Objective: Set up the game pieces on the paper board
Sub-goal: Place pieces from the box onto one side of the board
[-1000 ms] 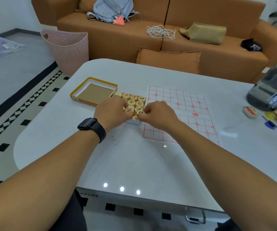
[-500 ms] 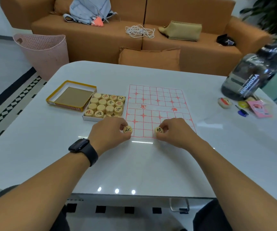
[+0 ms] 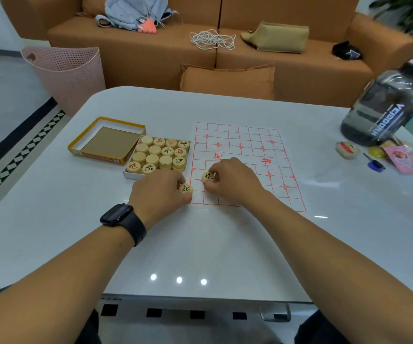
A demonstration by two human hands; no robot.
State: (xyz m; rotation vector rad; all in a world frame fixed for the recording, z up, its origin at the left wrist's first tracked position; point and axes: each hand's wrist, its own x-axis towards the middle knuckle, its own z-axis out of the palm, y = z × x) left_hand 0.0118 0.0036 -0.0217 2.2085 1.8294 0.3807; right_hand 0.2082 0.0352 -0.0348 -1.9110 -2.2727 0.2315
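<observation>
A white paper board (image 3: 247, 147) with a red grid lies flat on the white table (image 3: 225, 249). To its left, a white tray (image 3: 128, 175) holds several round wooden game pieces (image 3: 160, 152) with red or black characters. My left hand (image 3: 159, 192) pinches one black-marked piece (image 3: 185, 188) at the board's near left edge. A second black-marked piece (image 3: 208, 176) is pinched by my right hand (image 3: 235, 181), over the board's near left squares. Whether either piece rests on the paper is unclear.
A yellow box lid (image 3: 108, 141) lies left of the tray. At the right stand a large dark water bottle (image 3: 386, 105) and small items: a pink card (image 3: 403, 158), a blue pen (image 3: 374, 165). A pink basket (image 3: 66, 73) and orange sofa (image 3: 200, 45) lie beyond.
Both hands left the tray, each with a piece, and came to the board's near left part. In the last half second the right hand moved its piece left and farther up the grid.
</observation>
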